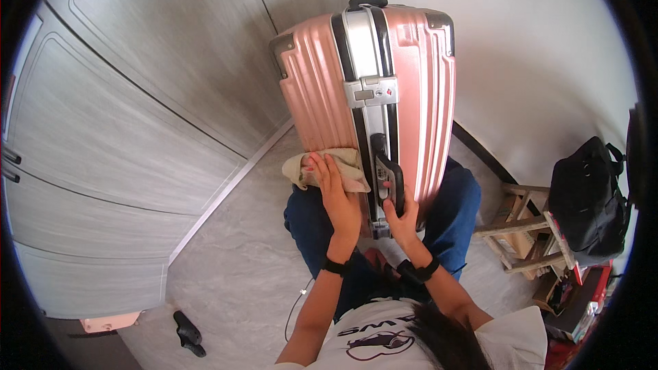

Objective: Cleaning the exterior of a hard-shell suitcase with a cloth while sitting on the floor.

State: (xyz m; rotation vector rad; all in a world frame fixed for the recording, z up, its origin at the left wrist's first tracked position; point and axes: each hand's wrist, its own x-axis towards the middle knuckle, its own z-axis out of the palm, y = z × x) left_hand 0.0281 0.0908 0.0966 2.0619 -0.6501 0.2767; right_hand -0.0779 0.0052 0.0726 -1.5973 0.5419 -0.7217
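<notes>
A rose-gold hard-shell suitcase [321,97] with a silver frame and dark corner guards stands between my knees. My left hand [336,190] presses a beige cloth [344,164] flat against the lower left part of its shell, fingers spread over the fabric. With my right hand [403,216] I grip the lower end of the black side handle [396,180], thumb and fingers around it. Above the handle, a metal latch [371,92] on the frame is closed. Another black handle [368,3] sits at the far end.
Grey cabinet doors [128,113] line the left, and a white wall [524,51] rises beyond. At right, a black bag [586,200] rests on a wooden stool [514,227] beside boxes [552,293]. A black slipper [189,334] and a thin cable [292,308] lie on the floor.
</notes>
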